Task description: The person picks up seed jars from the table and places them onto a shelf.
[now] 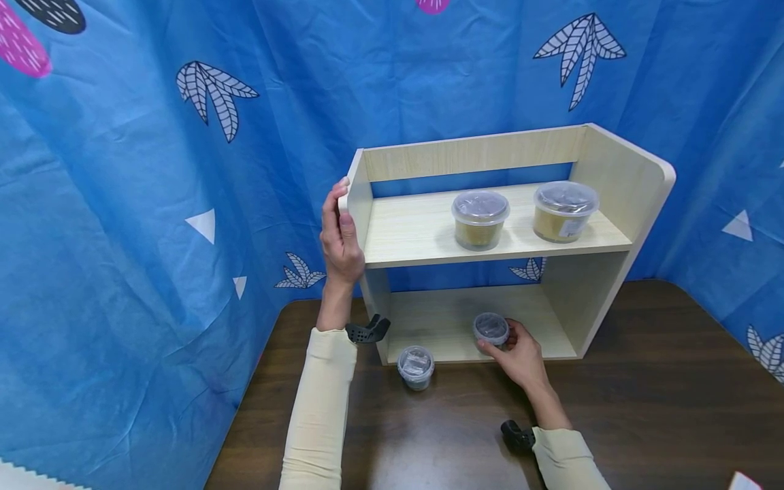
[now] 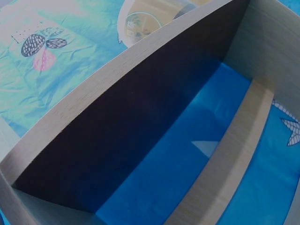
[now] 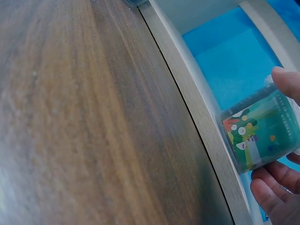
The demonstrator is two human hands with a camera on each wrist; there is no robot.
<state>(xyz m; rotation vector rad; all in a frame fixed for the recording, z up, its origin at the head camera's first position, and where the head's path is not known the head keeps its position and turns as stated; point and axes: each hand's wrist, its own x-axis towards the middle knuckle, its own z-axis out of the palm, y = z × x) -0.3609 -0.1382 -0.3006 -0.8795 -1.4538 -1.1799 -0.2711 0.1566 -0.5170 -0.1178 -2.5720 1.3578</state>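
A two-tier pale wooden shelf (image 1: 465,257) stands on the table. My left hand (image 1: 340,245) grips the front edge of its left side panel, at the height of the upper board. Low down, my right hand (image 1: 522,355) holds a small lidded plastic cup (image 1: 491,328) between thumb and fingers, at the front edge of the bottom board. In the right wrist view this cup (image 3: 262,131) shows a teal side with a colourful printed label. A second small lidded cup (image 1: 416,367) sits on the table before the shelf's left front corner.
On the upper board stand two larger lidded tubs with yellowish contents, one near the middle (image 1: 480,221) and one farther right (image 1: 563,212). Blue patterned cloth (image 1: 245,170) hangs behind and beside the dark wooden table (image 1: 447,435). A white object (image 1: 742,482) shows at the lower right.
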